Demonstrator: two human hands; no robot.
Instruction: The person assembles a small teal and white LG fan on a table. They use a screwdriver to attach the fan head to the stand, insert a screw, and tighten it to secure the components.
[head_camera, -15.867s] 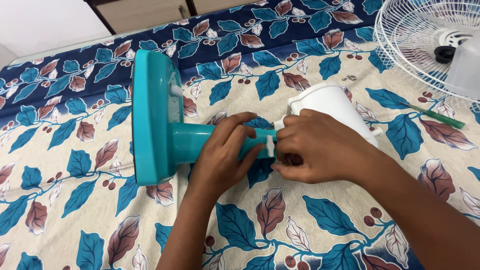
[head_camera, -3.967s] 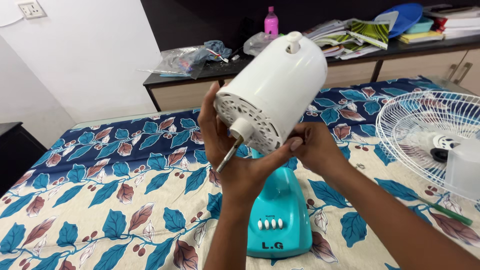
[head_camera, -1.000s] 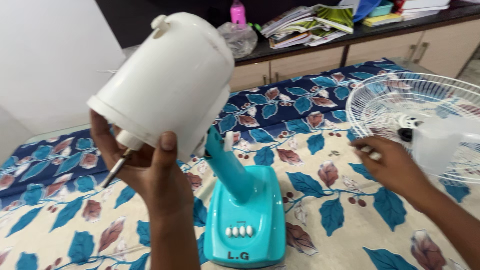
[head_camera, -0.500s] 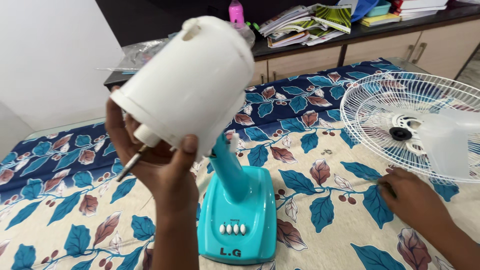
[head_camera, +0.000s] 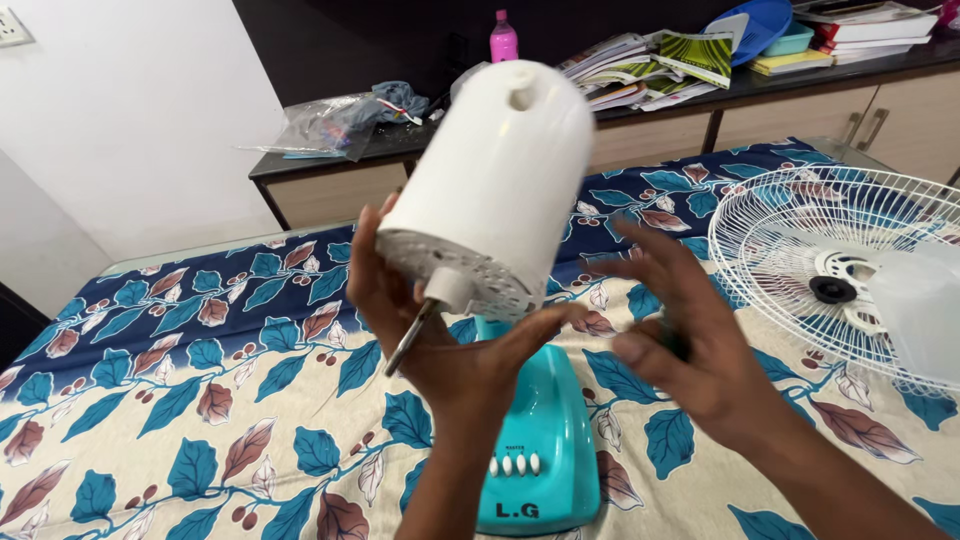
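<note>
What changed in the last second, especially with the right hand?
The right hand left the cloth near the fan guard and rose beside the white motor housing, fingers spread, with something small and dark half hidden in it. The left hand still grips the housing's perforated face, shaft pointing down-left. The teal base stays upright.

Bright, even indoor light; soft shadows. The right hand (head_camera: 690, 350) blurs slightly; the white plastic motor housing (head_camera: 490, 190) stays sharp.
</note>
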